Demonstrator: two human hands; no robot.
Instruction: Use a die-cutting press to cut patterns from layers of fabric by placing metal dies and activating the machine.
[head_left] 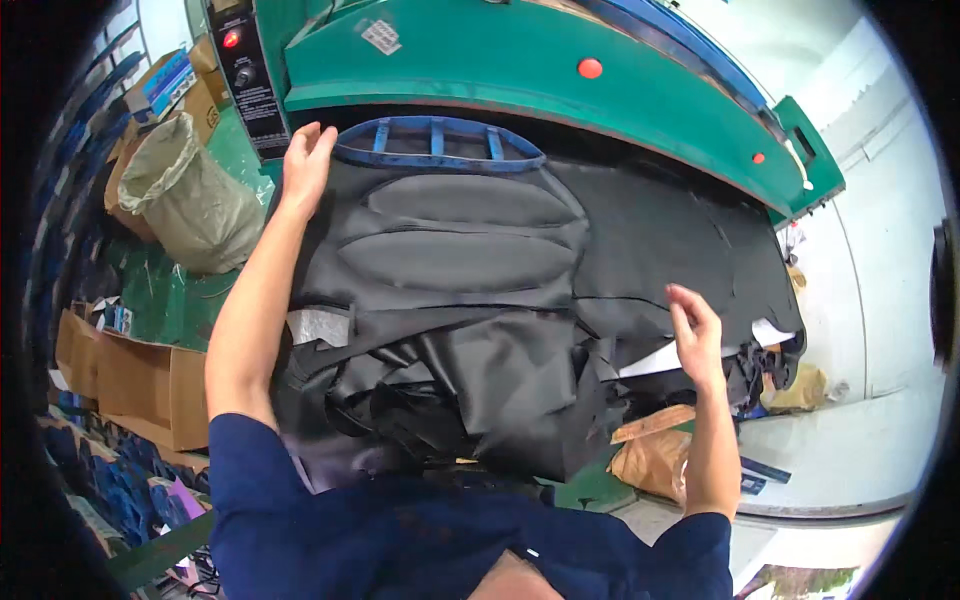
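Observation:
A blue frame [437, 140], long with pointed ends and short crossbars, looks like a cutting die. It lies on black sheet material [660, 230] beneath the front edge of a green press [470, 60]. My left hand [306, 168] is raised at the frame's left end, fingers stretched and apart, holding nothing. I cannot tell whether its fingertips touch the press. Over the right part of the sheet, my right hand [697, 330] hovers with thumb and fingers apart and nothing in it. Two long oval outlines [470, 203] show in the sheet between my arms.
Loose black material [500, 385] hangs in folds before my body. At the left stand a pale sack [190, 200] and an open cardboard box [150, 390]. The press carries a red button [590, 68] and a control panel [245, 80]. A brown bag [650, 465] lies lower right.

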